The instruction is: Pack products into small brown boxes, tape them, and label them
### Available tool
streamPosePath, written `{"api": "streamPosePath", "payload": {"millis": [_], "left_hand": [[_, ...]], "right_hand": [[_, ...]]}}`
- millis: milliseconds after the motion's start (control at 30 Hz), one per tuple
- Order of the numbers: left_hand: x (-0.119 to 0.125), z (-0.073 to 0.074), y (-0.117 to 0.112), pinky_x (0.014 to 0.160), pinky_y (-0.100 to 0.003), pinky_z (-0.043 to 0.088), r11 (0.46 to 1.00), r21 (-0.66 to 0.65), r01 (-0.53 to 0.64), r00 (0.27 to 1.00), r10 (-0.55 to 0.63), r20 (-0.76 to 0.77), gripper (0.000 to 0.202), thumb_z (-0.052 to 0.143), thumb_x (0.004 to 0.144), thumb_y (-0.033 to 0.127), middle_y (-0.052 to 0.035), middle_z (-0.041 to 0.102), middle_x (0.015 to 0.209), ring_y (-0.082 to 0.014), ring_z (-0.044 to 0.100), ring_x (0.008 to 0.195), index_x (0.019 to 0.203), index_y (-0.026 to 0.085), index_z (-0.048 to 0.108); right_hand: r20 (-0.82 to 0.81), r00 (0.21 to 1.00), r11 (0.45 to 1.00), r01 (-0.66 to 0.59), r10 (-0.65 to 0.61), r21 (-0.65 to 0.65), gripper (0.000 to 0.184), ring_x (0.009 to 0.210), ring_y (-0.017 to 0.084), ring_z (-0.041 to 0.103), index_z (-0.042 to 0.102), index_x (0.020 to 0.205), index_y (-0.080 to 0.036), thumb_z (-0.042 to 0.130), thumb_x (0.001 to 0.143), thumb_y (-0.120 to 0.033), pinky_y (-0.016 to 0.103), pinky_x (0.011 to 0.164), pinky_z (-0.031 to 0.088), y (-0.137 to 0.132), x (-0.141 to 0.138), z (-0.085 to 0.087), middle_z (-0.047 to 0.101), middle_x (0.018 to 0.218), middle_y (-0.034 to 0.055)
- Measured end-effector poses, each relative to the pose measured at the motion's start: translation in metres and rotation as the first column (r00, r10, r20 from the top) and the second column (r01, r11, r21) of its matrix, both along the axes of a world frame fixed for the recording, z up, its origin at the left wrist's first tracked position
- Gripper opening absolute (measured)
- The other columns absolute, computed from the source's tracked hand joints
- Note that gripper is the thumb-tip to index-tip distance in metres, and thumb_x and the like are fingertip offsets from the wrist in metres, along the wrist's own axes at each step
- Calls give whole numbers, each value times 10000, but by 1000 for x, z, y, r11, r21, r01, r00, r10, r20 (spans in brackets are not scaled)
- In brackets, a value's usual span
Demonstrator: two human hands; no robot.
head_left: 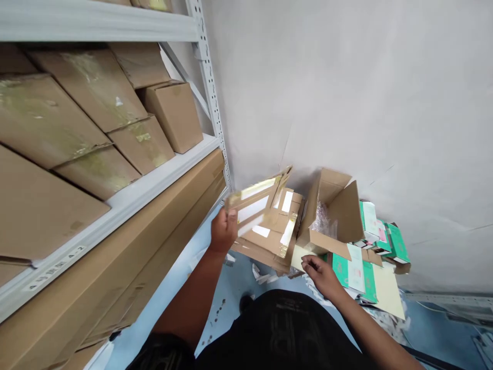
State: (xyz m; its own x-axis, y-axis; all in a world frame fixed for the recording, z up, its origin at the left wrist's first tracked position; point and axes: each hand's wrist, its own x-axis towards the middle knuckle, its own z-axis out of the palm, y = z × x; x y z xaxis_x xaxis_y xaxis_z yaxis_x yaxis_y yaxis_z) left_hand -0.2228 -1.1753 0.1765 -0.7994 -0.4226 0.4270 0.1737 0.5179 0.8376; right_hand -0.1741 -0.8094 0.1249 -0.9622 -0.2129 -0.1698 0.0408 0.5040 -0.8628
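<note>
Brown corrugated cardboard, a flattened carton (256, 198), is clamped at its left edge in the left hand (224, 228), raised over a stack of flattened cartons (274, 237). Gripped by one edge only, it could swing and clip the open box (348, 210) (bubble wrap (323, 221) inside) or nudge the stack askew. The right hand (319, 273) curls near the stack; whether its fingers hold anything cannot be told. Green boxes (340, 270) crowd the right; the shelving rack (211, 87) hems in the left.

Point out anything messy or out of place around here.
White scraps lie strewn on the blue floor beside the cardboard pile, looking like litter rather than stored goods. Dark specks also mark the floor; I can't tell whether they are dirt or stains.
</note>
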Motion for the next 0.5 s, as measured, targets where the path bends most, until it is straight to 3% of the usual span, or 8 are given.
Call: {"api": "streamPosePath", "payload": {"millis": [67,133,233,300,400,500], "left_hand": [[15,15,-8,748,-292,534,964,256,-67,996,81,-43,421,485,995,548,-40,698,863,-192,653,809,1037,170,664],[28,25,-15,745,-273,537,903,429,-20,996,58,-75,456,518,969,601,-37,708,916,-181,658,831,1051,174,659],[40,30,-16,737,-285,554,835,544,80,997,-68,-42,489,591,913,642,-40,719,918,-192,674,822,1052,181,672],[42,27,-9,744,-306,566,809,571,140,987,-161,-13,492,613,897,641,-46,721,906,-209,683,823,1052,179,680],[38,21,11,846,-341,569,775,576,260,955,-296,-33,465,617,912,596,-70,725,1013,-234,689,938,1128,187,670],[32,17,36,928,-371,550,747,541,386,906,-418,-69,526,656,883,586,-91,713,1115,-259,674,1046,1231,192,631]], "right_hand": [[-110,992,998,55,-57,-21,374,1045,287,687,715,1090,-228,629,898,-537,427,971,537,-7,-7,21,746,1092,98],[-257,957,991,133,-137,-33,428,1110,292,660,676,1214,-234,642,896,-520,458,1023,511,-12,-16,46,702,1217,115],[-389,886,967,224,-253,-117,643,1230,302,605,528,1431,-249,688,865,-510,479,1060,490,-15,-29,82,583,1430,127],[-319,909,955,206,-267,-213,714,1255,305,598,481,1469,-249,698,851,-531,461,1041,509,-14,-33,97,584,1443,128],[-169,945,919,214,-280,-330,683,1210,308,635,520,1416,-240,673,846,-584,414,970,549,-4,-26,99,681,1314,126],[-130,929,881,274,-346,-386,690,1191,322,645,544,1368,-233,689,808,-610,411,949,554,16,-6,87,706,1266,123]]}}
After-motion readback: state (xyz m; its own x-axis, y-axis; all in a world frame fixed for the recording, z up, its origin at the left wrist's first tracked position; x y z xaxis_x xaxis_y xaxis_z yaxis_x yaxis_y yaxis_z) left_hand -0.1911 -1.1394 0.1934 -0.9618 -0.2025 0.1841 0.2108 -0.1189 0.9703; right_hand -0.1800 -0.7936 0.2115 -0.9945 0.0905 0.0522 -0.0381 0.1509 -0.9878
